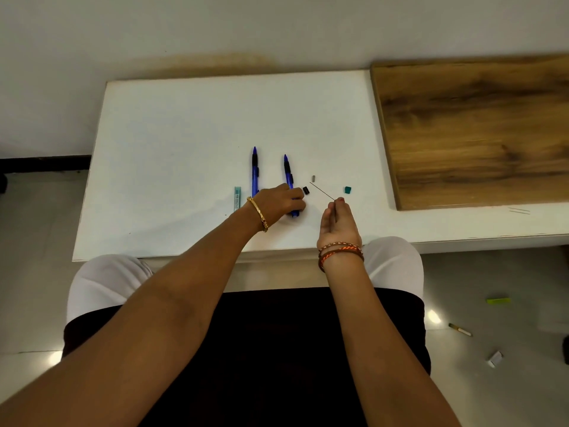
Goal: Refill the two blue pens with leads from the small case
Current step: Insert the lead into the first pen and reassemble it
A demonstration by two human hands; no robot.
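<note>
On the white surface (184, 134), case (236, 198) print is illegible; a pen (289, 180) is gripped by left hand (281, 202) fingers, a lead (322, 191) pinched by right hand (337, 221).

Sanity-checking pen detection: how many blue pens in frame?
2. Left pen lies free on the white table; right pen is beside it, its near end under the left hand. None seem hidden.

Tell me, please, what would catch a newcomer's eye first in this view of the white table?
Most striking are the two blue pens lying side by side mid-table: the left pen lies untouched, while the left hand grips the right pen near its lower end. Just right of it, the right hand pinches a thin lead that slants up and leftward. The small case lies left of the pens, and a wooden board covers the table's right end.
</note>
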